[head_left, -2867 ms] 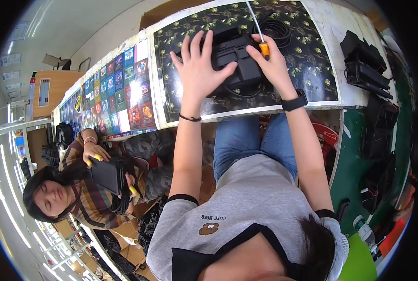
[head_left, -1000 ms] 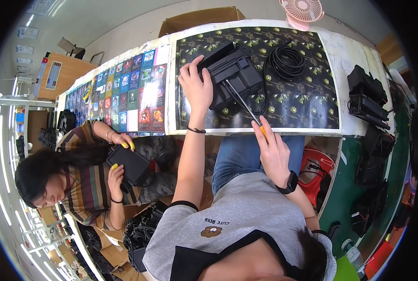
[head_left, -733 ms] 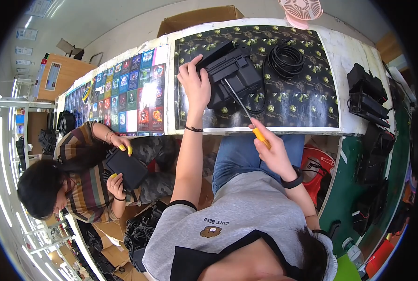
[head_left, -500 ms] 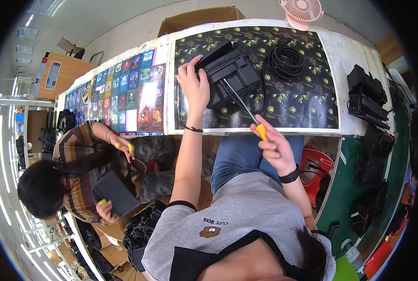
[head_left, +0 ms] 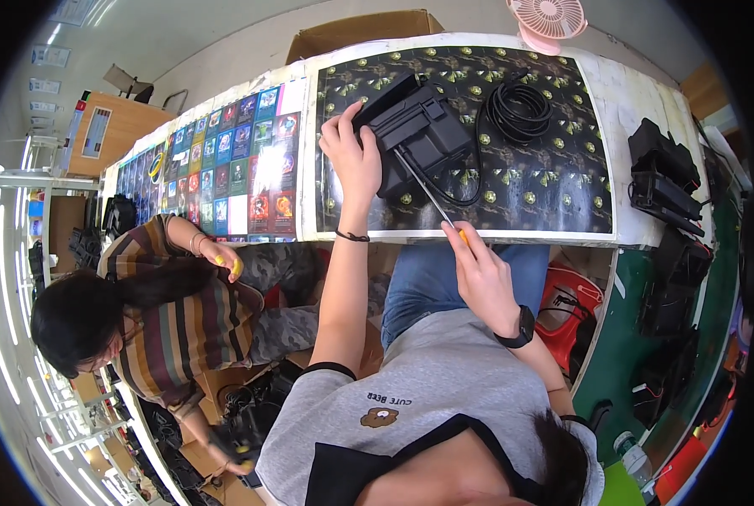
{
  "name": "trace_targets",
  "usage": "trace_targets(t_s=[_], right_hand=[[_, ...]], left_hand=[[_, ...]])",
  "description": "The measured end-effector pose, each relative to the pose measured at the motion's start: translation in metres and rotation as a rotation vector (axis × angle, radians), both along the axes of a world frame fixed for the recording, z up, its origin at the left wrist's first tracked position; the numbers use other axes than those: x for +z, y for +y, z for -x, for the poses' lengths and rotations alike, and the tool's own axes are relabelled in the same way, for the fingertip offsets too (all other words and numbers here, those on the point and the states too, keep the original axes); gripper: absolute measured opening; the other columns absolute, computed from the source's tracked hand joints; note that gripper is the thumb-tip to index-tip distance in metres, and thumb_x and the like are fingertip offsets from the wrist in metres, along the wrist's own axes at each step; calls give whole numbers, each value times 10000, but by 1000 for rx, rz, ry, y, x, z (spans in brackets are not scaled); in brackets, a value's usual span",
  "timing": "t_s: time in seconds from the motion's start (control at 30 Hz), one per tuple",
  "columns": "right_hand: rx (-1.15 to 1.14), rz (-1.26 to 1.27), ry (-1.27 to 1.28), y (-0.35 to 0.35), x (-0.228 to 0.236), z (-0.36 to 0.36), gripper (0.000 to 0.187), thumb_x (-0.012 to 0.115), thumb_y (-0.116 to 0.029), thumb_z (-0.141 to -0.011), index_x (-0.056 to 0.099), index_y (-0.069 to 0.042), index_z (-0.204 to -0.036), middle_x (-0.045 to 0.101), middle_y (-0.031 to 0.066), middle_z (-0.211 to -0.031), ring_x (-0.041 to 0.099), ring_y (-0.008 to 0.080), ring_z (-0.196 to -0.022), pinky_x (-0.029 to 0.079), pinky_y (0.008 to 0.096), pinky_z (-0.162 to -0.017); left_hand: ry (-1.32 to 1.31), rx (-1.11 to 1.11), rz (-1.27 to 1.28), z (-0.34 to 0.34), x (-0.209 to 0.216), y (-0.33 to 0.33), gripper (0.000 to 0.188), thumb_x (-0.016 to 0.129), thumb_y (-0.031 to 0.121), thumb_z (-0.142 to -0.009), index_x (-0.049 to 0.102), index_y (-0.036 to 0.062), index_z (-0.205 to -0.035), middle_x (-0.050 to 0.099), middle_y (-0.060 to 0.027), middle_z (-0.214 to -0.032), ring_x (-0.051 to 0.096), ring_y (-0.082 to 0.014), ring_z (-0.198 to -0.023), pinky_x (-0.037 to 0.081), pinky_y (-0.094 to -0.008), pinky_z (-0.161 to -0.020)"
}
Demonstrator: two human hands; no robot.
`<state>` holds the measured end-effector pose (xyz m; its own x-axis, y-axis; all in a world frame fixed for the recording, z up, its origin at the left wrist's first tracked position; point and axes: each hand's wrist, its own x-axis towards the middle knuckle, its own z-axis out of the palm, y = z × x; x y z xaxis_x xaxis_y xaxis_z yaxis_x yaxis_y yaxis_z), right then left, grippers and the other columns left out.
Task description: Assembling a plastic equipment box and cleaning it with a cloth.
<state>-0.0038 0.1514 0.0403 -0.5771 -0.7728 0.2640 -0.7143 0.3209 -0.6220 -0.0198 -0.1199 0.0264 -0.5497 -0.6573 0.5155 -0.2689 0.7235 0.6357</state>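
Note:
A black plastic housing (head_left: 427, 126) with a raised cover lies tilted on the dark patterned mat (head_left: 554, 198). My left hand (head_left: 351, 158) is wrapped over its left edge, steadying it. My right hand (head_left: 485, 274) grips a screwdriver (head_left: 424, 187), whose yellow handle is mostly hidden inside the fingers. The long metal shaft points up and left, and its tip meets the housing's near side. Whether a screw sits under the tip is too small to make out. A black cable runs from the housing to a coil (head_left: 518, 114) on its right.
Printed card sheets (head_left: 233, 160) cover the table to the left. Black plastic parts (head_left: 664, 177) stand along the right edge, and a pink fan (head_left: 547, 21) at the back. A co-worker (head_left: 187, 320) sits close on my left, reaching down toward black parts. A cardboard box (head_left: 364, 35) stands behind the table.
My right hand has turned over the screwdriver handle and now covers more of it; the tip has shifted slightly left and down. The co-worker has lowered the arm that held a dark panel.

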Motion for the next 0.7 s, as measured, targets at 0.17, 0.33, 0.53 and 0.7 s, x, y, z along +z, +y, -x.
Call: trace_targets(t_s=[0.17,0.33,0.53,0.7], right_hand=[[127,282,-391,-5,-10,4,562,542,23,-955,430,-69,-1498,527,119,-1349,639,196,-823,534,279,-615],[163,659,-1956,-1,-13,13,562,449,-41,-1043,312,-126,-1581,499,41,-1385,371,29,-676,316,120,-477],[192,423,-1722,1,-5,13,555,488,-86,-1047,319,-108,-1575,595,88,-1236,412,19,-660,337,151,-478],[220,555,-1590,33,0,29,465,585,-128,-1011,444,-29,-1443,530,-8,-809,407,24,-530,293,171,-459]], left_hand=[[-17,-40,12,1,-2,-7,395,550,88,-913,621,127,-1300,497,-155,-1181,443,-338,-1103,358,-439,-1022],[-14,-62,11,0,-1,-17,405,539,81,-911,622,133,-1304,497,-155,-1176,446,-334,-1099,362,-437,-1022],[-2,-143,-51,-8,3,-28,401,537,64,-903,639,114,-1288,515,-154,-1195,465,-320,-1151,366,-410,-1053],[87,-264,-94,-26,9,-36,418,539,13,-883,635,71,-1285,521,-145,-1211,499,-296,-1168,365,-374,-1073]])
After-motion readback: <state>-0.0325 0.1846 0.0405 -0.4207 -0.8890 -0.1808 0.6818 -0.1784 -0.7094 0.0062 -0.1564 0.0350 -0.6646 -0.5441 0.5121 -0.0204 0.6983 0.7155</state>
